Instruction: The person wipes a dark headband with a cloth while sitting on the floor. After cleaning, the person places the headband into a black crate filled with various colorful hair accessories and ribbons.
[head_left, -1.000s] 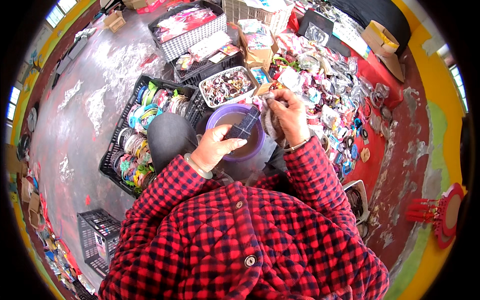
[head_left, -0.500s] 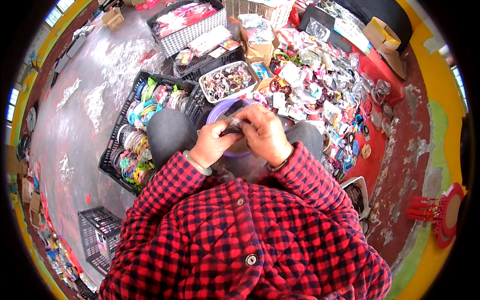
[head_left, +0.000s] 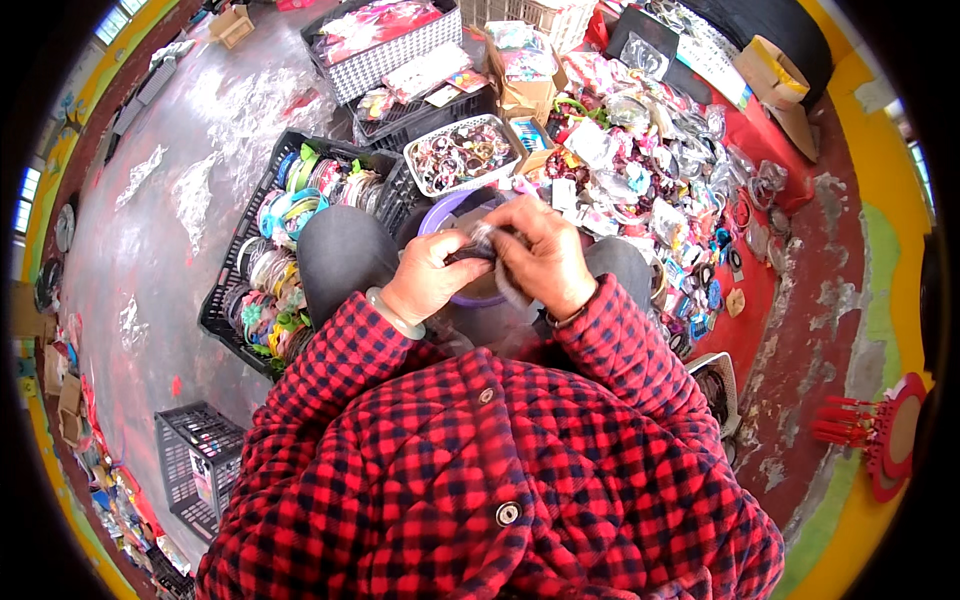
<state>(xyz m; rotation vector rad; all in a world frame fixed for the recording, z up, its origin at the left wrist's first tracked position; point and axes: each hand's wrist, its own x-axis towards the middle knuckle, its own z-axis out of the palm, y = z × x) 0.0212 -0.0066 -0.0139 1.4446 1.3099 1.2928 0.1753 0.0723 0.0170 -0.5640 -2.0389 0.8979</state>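
Fingers (head_left: 517, 213) hold grey cloth (head_left: 512, 287) against dark strip (head_left: 472, 253).

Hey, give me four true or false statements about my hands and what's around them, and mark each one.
1. The left hand, close beside the right hand, holds a dark piece. True.
2. The right hand is empty. False: it holds a greyish cloth.
3. Just beyond the purple basin sits a white basket; left of the basin, a black crate. True.
4. The white basket is empty. False: it is heaped with small items.
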